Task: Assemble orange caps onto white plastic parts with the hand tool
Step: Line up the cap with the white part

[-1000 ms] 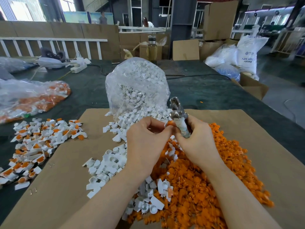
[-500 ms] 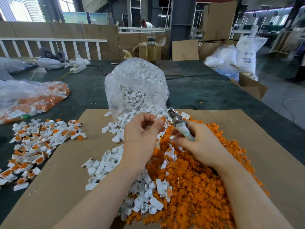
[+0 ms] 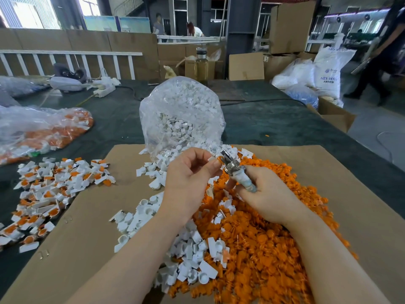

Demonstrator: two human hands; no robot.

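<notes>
My left hand [image 3: 188,178] pinches a small white part with an orange cap [image 3: 217,160] between thumb and forefinger. Its cap touches the metal head of the hand tool [image 3: 235,170]. My right hand [image 3: 265,194] grips the tool's taped handle, head pointing up and left. A heap of loose orange caps [image 3: 263,238] lies under and in front of my right hand. Loose white parts [image 3: 190,260] spread beneath my left forearm.
A clear bag of white parts [image 3: 182,115] stands open behind my hands. Finished white-and-orange pieces [image 3: 50,189] lie at the left. A clear bag of orange pieces [image 3: 43,130] lies farther left. Brown cardboard [image 3: 328,172] covers the dark table [image 3: 263,121]. A person walks at far right.
Both hands have dropped lower and apart from their tight clasp. The tool has tilted from nearly upright to leaning left, and my left hand now holds the capped part at its head.
</notes>
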